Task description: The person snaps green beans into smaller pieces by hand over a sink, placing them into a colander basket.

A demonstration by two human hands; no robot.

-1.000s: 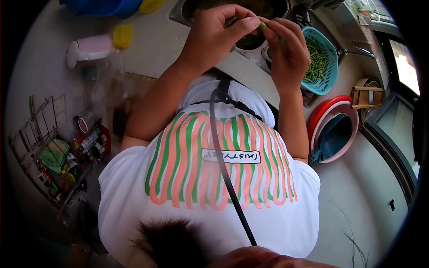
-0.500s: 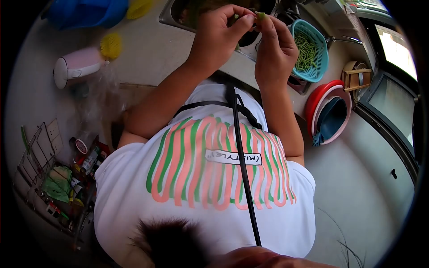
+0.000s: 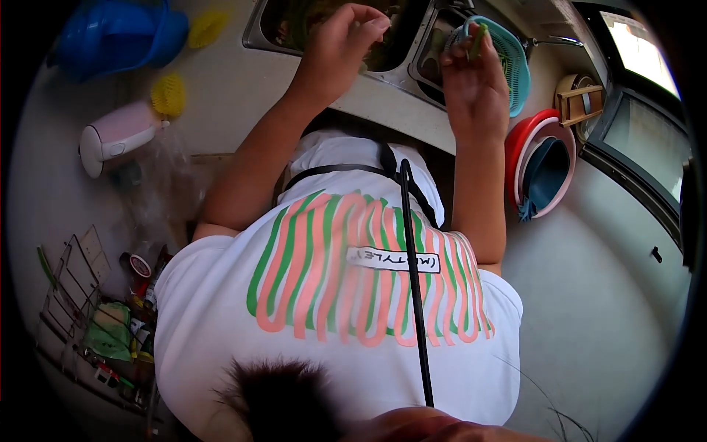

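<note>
My right hand point(image 3: 477, 87) is closed on a short green bean piece point(image 3: 478, 41), which sticks up from the fingertips beside the turquoise basket point(image 3: 521, 70). Part of that basket is covered by the hand, and cut green beans point(image 3: 504, 62) show inside it. Over the left sink basin point(image 3: 254, 33), my left hand point(image 3: 340, 48) has thumb and fingers pinched together. Whatever sits between those fingertips, if anything, is too small to make out. Greenery point(image 3: 296, 23) lies in the basin below, partly hidden by that hand.
Right of the sink stand nested red and pink basins point(image 3: 567, 177) with a dark blue one point(image 3: 546, 173) inside. A wooden rack point(image 3: 580, 104) is near the window. On the left are a blue container point(image 3: 121, 37), yellow scrubbers point(image 3: 168, 96), a pink-white appliance point(image 3: 121, 136) and a wire rack point(image 3: 70, 295).
My hands have come apart from where they met over the sink. The right hand has moved right to the basket with the bean piece; the left has moved slightly left.
</note>
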